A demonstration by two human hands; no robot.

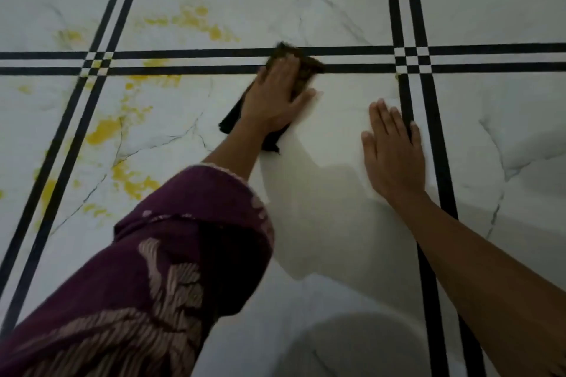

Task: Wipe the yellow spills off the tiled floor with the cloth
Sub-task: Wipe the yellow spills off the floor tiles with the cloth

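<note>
Sleeve (171,254): closest to the camera. It's dark purple with a pale pink feathery print and covers the left arm to a bit short of the wrist.

Rounded shape (352,343): a pale, curved thing at the bottom edge between the two arms. It's too dim to tell what it is.

Right hand (395,150): bare arm, palm flat on the tile, fingers straight and close together, holding nothing. The fingertips sit right next to one of the black stripes (407,107).

Left hand (274,98): flat on top of the cloth, fingers stretched out and pressing down rather than curled around it. The thumb sticks out to the right and touches bare tile.

Cloth (307,70): dark, black to brownish, a rumpled strip lying diagonally under the left hand. The far end lies over the horizontal pair of stripes and looks blurred. The near end pokes out by the wrist.

Tiled floor (337,223): white marble-look tiles with grey veins and double black stripes crossing in a grid. The patch around the hands looks clean.

Yellow spills (104,128): splotches and smears all to the left of the cloth, not touching it. They scatter across the left stripe crossing and down the tile near the sleeve.

Far patch (199,21): more yellow beyond the horizontal stripes, up and left of the cloth.
</note>
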